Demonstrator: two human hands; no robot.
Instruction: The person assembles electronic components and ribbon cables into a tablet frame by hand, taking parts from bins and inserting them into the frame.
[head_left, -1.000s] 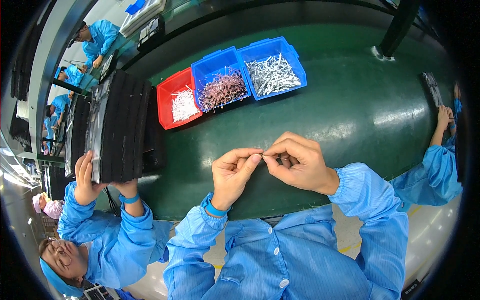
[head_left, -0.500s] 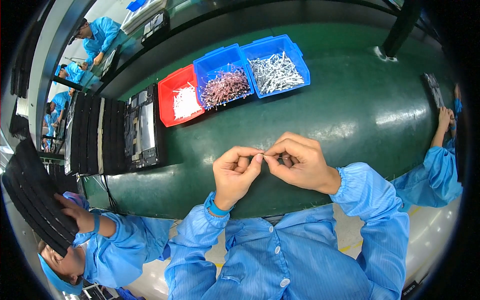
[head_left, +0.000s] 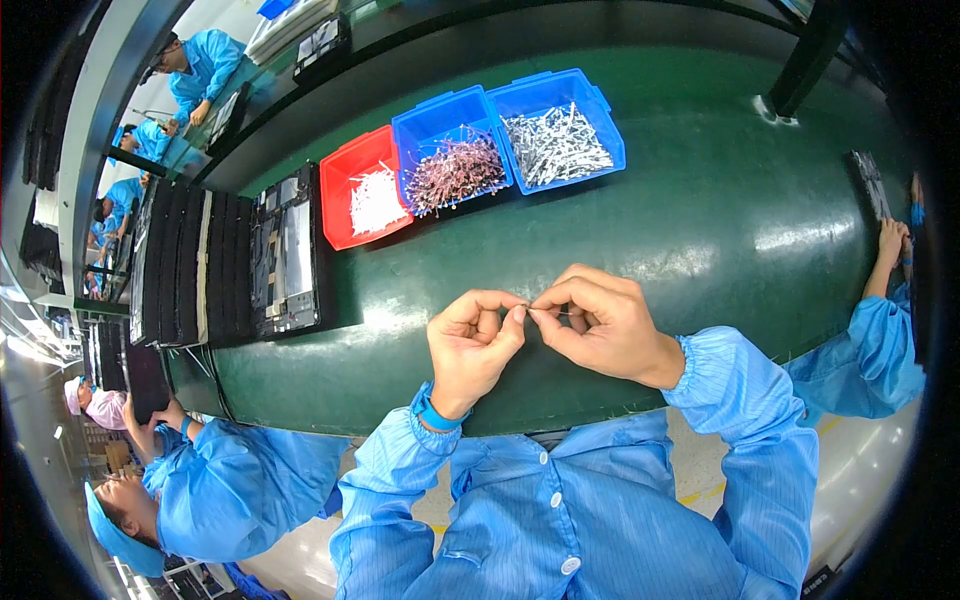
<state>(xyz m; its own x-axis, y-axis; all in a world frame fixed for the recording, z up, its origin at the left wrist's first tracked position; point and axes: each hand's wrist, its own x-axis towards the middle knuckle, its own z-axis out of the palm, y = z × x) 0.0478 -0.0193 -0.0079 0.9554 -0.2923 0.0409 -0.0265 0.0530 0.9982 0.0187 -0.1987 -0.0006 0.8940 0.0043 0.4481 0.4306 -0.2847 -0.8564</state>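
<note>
My left hand (head_left: 474, 335) and my right hand (head_left: 598, 322) meet fingertip to fingertip above the green bench, both in a pinch. Between them is a tiny, thin wire-like piece (head_left: 567, 314), of which a fine end shows below my right fingers. Most of it is hidden by the fingertips, so its exact kind cannot be made out. Beyond my hands stand three bins: a red bin (head_left: 337, 190) with small white pieces, a blue bin (head_left: 425, 112) with a heap of pinkish-brown wires, and another blue bin (head_left: 540, 92) with silvery-white strips.
Left of the bins, dark flat panels (head_left: 180, 265) stand in a row on the green bench (head_left: 720, 210). A co-worker (head_left: 240, 480) at the left holds a dark panel. At the far right another person's hands (head_left: 890, 240) touch a narrow part. A dark post (head_left: 805, 65) rises at the back right.
My hands keep their pinch almost in the same place. The co-worker at the left has moved the dark panels away from the near left, toward the bench's far left end.
</note>
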